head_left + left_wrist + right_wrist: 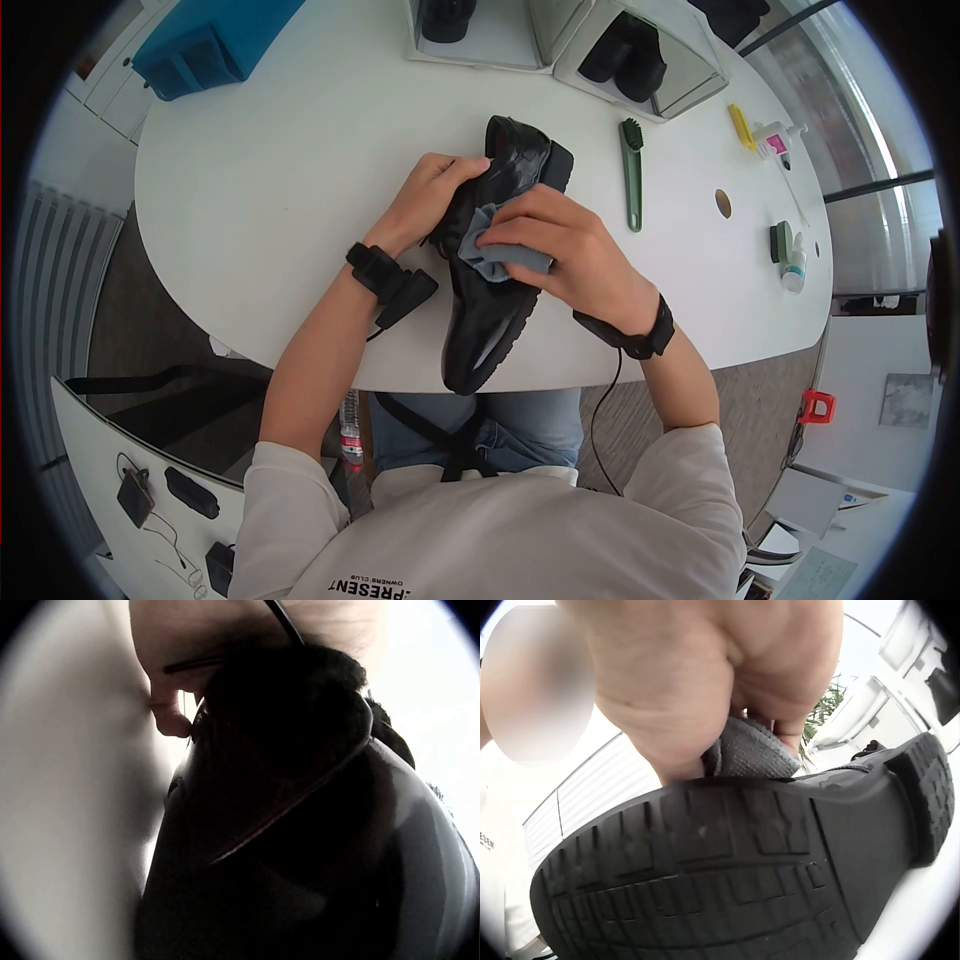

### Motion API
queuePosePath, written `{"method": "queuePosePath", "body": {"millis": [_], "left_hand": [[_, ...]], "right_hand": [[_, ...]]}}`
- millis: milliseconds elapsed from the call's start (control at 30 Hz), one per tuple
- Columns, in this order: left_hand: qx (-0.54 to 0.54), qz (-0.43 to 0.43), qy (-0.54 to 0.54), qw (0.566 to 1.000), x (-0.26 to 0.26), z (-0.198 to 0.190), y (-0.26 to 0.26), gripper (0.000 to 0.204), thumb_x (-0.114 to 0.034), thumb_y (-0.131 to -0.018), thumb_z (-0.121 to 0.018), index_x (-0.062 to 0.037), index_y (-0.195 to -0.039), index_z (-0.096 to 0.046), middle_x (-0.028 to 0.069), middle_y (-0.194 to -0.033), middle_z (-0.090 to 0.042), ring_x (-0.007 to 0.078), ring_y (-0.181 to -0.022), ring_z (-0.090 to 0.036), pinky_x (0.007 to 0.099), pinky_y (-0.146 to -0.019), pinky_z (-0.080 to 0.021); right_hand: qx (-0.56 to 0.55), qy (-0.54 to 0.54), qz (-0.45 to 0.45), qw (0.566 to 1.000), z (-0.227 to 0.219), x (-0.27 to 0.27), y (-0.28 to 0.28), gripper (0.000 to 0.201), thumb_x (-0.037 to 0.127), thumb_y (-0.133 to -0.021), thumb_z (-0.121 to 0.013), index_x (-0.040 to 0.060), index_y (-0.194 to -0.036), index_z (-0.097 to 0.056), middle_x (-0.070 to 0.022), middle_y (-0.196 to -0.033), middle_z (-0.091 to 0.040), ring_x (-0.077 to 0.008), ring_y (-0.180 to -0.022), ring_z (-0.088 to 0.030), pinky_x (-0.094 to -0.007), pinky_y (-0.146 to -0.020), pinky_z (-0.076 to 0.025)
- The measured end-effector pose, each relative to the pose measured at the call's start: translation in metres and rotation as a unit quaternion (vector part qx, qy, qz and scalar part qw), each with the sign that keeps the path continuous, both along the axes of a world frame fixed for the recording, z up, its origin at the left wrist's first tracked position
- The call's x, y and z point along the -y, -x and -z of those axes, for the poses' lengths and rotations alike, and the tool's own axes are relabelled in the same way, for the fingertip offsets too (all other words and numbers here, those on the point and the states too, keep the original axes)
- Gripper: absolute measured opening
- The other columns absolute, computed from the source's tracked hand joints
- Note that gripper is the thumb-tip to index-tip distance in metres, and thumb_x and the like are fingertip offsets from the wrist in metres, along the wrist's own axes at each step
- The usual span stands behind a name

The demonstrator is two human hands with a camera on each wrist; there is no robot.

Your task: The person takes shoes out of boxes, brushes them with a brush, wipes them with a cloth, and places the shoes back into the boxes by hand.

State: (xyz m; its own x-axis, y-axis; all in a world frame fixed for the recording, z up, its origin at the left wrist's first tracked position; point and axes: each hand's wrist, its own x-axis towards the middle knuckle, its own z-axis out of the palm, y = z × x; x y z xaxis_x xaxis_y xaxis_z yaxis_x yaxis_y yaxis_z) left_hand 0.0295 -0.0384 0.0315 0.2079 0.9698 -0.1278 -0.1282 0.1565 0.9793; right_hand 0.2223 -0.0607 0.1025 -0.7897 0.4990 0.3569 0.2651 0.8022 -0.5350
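A glossy black shoe (478, 325) lies tilted on the white table, toe toward the person, its ridged sole (697, 862) facing the right wrist view. The left hand (425, 200) grips the shoe near its opening, thumb on the upper; in the left wrist view the hand (255, 637) is mostly behind the dark shoe (247, 825). Bunched in the fingers of the right hand (575, 250) is a grey-blue cloth (490, 255), pressed on the shoe's upper near the laces. The right wrist view shows that hand (712, 682) and the cloth (754, 750) above the sole edge.
A green brush (632, 175) lies right of the shoe. Open boxes (570, 75) with black shoes stand at the back. A blue case (205, 55) is at the back left. Bottles (793, 270), a yellow item (741, 127) and another brush (780, 243) are at the right.
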Motion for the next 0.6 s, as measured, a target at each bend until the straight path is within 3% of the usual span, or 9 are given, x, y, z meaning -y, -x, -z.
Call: {"method": "queuePosePath", "body": {"millis": [133,200,300,433,533,600], "left_hand": [[0.0,0.016,-0.009,1.0,-0.003,0.009,0.001,0.04,-0.029,-0.093,-0.052,0.0077,-0.087,-0.066,0.0041,-0.08,-0.065,0.0084,-0.071,-0.058,0.0239,-0.068,-0.047],[0.012,-0.061,-0.036,0.997,0.0,0.004,-0.006,0.04,-0.029,-0.094,-0.051,0.0074,-0.087,-0.066,0.0046,-0.08,-0.065,0.0087,-0.071,-0.058,0.024,-0.067,-0.047],[0.01,-0.013,-0.009,1.0,-0.008,0.017,0.001,0.04,-0.028,-0.094,-0.049,0.0079,-0.087,-0.065,0.0051,-0.08,-0.065,0.0086,-0.072,-0.059,0.0238,-0.067,-0.047],[0.027,-0.025,-0.002,0.999,-0.006,0.013,-0.001,0.041,-0.028,-0.094,-0.048,0.0079,-0.088,-0.065,0.0053,-0.08,-0.065,0.0087,-0.071,-0.059,0.0234,-0.066,-0.047],[0.019,-0.014,0.019,1.0,-0.004,0.009,0.001,0.04,-0.031,-0.093,-0.049,0.0056,-0.09,-0.066,0.0039,-0.081,-0.065,0.0088,-0.072,-0.06,0.0213,-0.067,-0.047],[0.01,-0.007,0.036,0.999,-0.002,0.002,0.001,0.041,-0.032,-0.093,-0.051,0.0052,-0.087,-0.066,0.0043,-0.079,-0.065,0.0089,-0.069,-0.06,0.0212,-0.065,-0.046]], "right_hand": [[-0.025,-0.002,0.039,0.999,0.008,-0.017,0.004,0.034,-0.003,-0.065,-0.072,0.0046,-0.097,-0.064,-0.0109,-0.098,-0.058,-0.0304,-0.092,-0.057,-0.037,-0.079,-0.05],[-0.033,-0.018,0.048,0.998,0.01,-0.029,0.005,0.032,-0.003,-0.067,-0.071,0.0039,-0.098,-0.064,-0.0117,-0.096,-0.058,-0.0308,-0.09,-0.058,-0.037,-0.078,-0.05],[-0.035,0.01,0.071,0.997,0.013,-0.044,0.006,0.026,-0.001,-0.073,-0.067,0.0025,-0.099,-0.064,-0.0114,-0.093,-0.06,-0.0311,-0.087,-0.059,-0.0356,-0.075,-0.05],[-0.052,0.022,0.085,0.995,0.017,-0.061,0.004,0.024,-0.001,-0.074,-0.066,0.0019,-0.098,-0.065,-0.0114,-0.092,-0.061,-0.0303,-0.085,-0.059,-0.0343,-0.074,-0.05],[-0.065,0.043,0.115,0.99,0.02,-0.073,-0.003,0.021,0.001,-0.078,-0.065,0.0014,-0.1,-0.065,-0.0114,-0.092,-0.063,-0.0281,-0.083,-0.061,-0.0322,-0.075,-0.049],[-0.055,0.075,0.145,0.985,0.022,-0.08,-0.008,0.018,0.001,-0.084,-0.063,-0.0008,-0.102,-0.063,-0.0083,-0.096,-0.063,-0.0187,-0.086,-0.06,-0.0271,-0.08,-0.047]]}}
